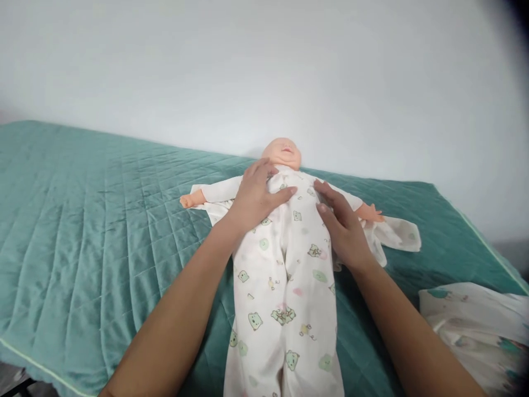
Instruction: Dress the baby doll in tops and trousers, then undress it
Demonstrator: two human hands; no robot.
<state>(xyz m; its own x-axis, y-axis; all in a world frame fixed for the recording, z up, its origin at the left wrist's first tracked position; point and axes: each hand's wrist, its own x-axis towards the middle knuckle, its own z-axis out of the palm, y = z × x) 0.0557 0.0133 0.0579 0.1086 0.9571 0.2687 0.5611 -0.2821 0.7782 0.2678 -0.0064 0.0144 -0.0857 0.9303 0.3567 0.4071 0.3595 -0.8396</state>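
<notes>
A baby doll (282, 153) lies on its back on a green quilted bed (91, 220), head toward the wall and arms spread. It wears a white sleepsuit (285, 275) printed with small bears. My left hand (258, 193) lies flat on the doll's chest near its right shoulder, fingers stretched out. My right hand (341, 223) rests flat on the other side of the torso, fingers extended toward the chest. Neither hand grips anything.
A second white printed cloth (475, 325) lies bunched at the bed's right edge. A loose flap of white fabric (399, 234) spreads out beyond the doll's left hand. A plain white wall (264, 71) runs behind the bed.
</notes>
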